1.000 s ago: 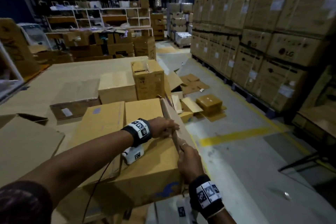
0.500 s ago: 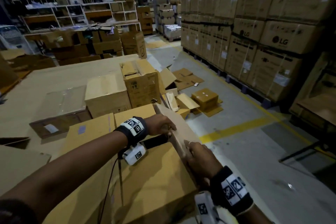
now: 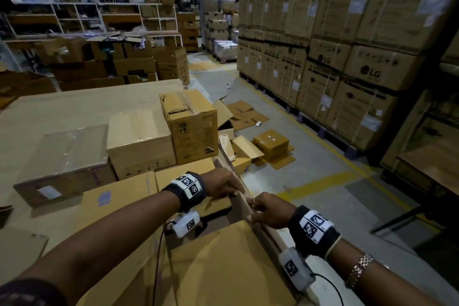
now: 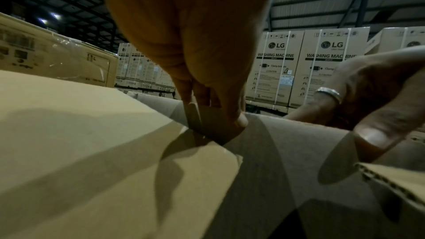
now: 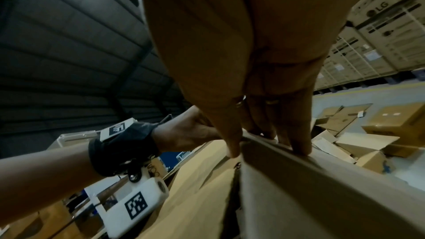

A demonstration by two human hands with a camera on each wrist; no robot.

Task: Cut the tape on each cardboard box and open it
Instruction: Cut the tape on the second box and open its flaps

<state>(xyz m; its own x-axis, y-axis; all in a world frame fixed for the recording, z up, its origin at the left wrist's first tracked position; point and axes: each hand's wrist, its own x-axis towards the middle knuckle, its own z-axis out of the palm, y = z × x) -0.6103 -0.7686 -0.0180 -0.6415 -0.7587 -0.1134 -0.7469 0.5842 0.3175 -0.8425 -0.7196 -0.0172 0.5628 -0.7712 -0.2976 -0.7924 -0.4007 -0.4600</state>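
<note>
A large cardboard box lies right in front of me in the head view. Its long right flap stands up along the right edge, and a dark gap shows between the top flaps beside it. My left hand pinches the flap's top edge between thumb and fingers. My right hand grips the same flap a little nearer to me, its thumb on the inner face and its fingers on the outer face. No cutter shows in either hand.
Taped boxes stand behind the big one on a cardboard-covered platform. On the floor to the right lie flattened cartons and a small box. Tall stacks of LG cartons line the aisle past a yellow line.
Both hands have kept hold of the right flap. The dark gap between the top flaps has opened wider, and my right hand has drawn closer to the left.
</note>
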